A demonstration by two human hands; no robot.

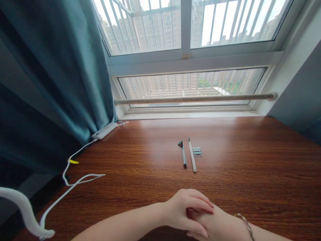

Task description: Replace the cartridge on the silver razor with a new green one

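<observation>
Nothing on the wooden desk is being handled at this moment. The razor, the slim grey stick just beside it and the small stack of blade cartridges on the stick's far side are being left untouched, laid out in a neat row mid-desk, well apart from both hands. Judged from how things are lying, the work with them is not yet being started, and all of it is being left to do.

The left hand is being rested over the right hand at the near edge of the desk. Its fingers are being kept loosely curved rather than clenched, and no object is being gripped. The right hand (a thin bracelet is being worn at its wrist) is being largely covered, so how far its fingers are opened cannot be told. A white cable is being trailed along the left, by the curtain.
</observation>
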